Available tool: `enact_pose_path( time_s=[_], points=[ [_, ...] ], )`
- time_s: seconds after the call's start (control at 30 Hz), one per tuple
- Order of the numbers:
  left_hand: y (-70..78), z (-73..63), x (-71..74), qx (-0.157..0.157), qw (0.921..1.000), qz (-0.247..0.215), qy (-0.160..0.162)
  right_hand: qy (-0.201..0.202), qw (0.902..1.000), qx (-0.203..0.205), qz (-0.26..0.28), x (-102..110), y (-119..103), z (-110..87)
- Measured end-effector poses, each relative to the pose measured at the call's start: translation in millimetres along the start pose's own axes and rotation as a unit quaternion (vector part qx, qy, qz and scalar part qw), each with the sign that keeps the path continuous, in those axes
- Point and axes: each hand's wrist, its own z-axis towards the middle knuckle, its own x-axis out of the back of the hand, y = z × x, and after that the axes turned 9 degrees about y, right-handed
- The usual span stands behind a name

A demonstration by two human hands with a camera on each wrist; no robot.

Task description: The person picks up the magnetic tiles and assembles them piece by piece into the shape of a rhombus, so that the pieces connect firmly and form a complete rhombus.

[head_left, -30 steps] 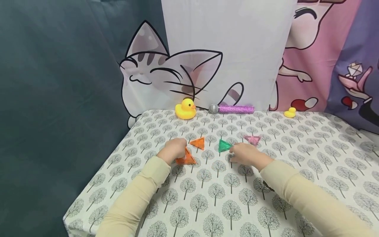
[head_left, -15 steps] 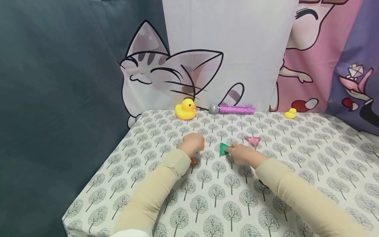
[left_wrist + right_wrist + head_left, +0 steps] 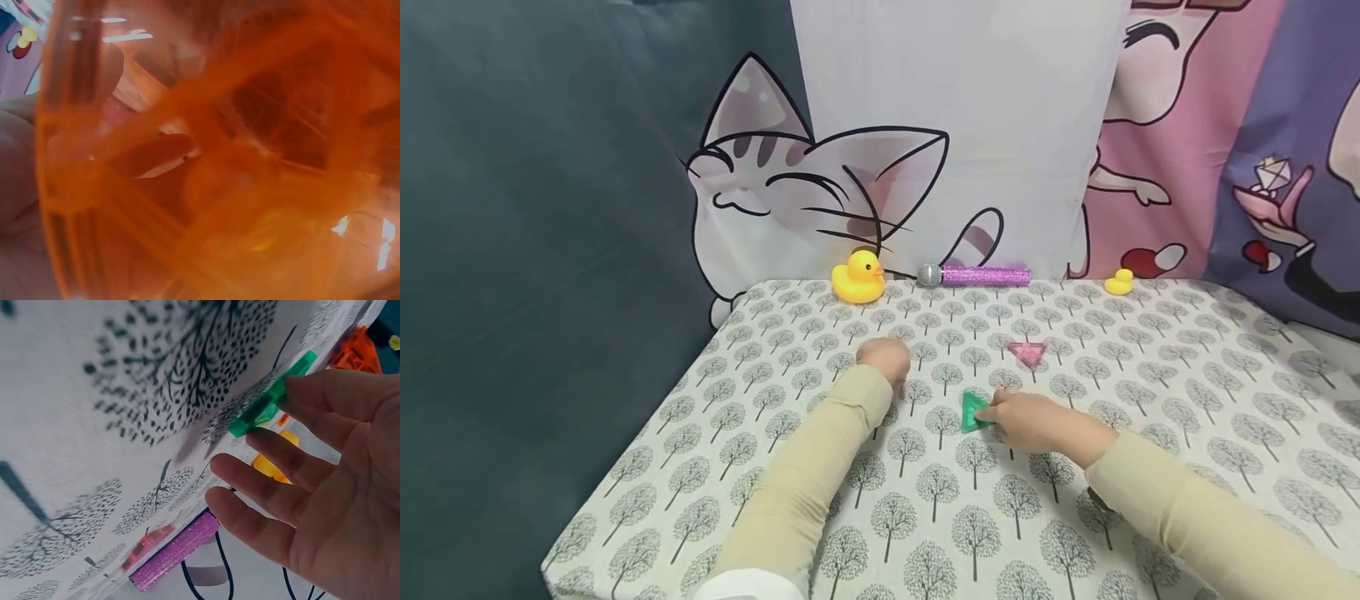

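Note:
My left hand (image 3: 883,358) grips orange see-through triangle tiles (image 3: 269,181), which fill the left wrist view close to the camera. Fingers show through the plastic there, while the head view has the tiles hidden behind the hand. Over to the right, my right hand (image 3: 1026,419) pinches a green triangle tile (image 3: 974,412) between thumb and index finger, close over the cloth. Its other fingers are spread in the right wrist view, where the green tile (image 3: 272,397) appears edge-on. A pink triangle tile (image 3: 1027,353) lies flat beyond the right hand.
Along the far table edge sit a large yellow rubber duck (image 3: 858,277), a purple glittery toy microphone (image 3: 976,276) and a small yellow duck (image 3: 1118,282). The tree-print tablecloth (image 3: 925,500) covers the table, and printed curtains hang behind it.
My left hand has moved rightward from one orange tile onto the other, and both are now hidden. My right hand has pinched the green tile and drawn it nearer, slightly right.

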Motion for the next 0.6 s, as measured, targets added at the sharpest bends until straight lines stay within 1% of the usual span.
enact_pose_path(
  time_s=[0.13, 0.2, 0.27, 0.37, 0.43, 0.5, 0.53, 0.6],
  points=[
    [-3.5, 1.3, -0.8, -0.011, 0.9999, -0.010, -0.006, 0.010, 0.9998, 0.013, 0.015, 1, -3, -12.3],
    [-3.2, 2.9, -0.7, -0.009, 0.9998, -0.012, -0.009, 0.017, 0.9993, 0.017, 0.028, 1, -4, -17.2],
    [-1.2, 5.1, -0.6, 0.002, 0.9998, -0.015, -0.009, 0.026, 0.9987, 0.024, 0.038, 2, -6, -20.4],
    [4.4, 8.8, -1.6, 0.022, 0.9996, -0.017, 0.003, 0.036, 0.9982, 0.025, 0.040, 1, -8, -22.2],
    [8.4, 9.6, -3.5, 0.026, 0.9992, -0.019, 0.025, 0.038, 0.9982, 0.023, 0.041, 1, -8, -22.4],
    [11.2, 8.0, -4.8, 0.024, 0.9975, -0.044, 0.050, 0.038, 0.9981, 0.021, 0.044, 0, -7, -22.6],
    [11.7, 6.7, -5.4, 0.014, 0.9963, -0.062, 0.057, 0.038, 0.9980, 0.023, 0.044, -1, -6, -22.8],
    [11.8, 3.1, -6.4, -0.005, 0.9930, -0.105, 0.053, 0.039, 0.9980, 0.025, 0.043, -2, -6, -23.1]
  ],
)
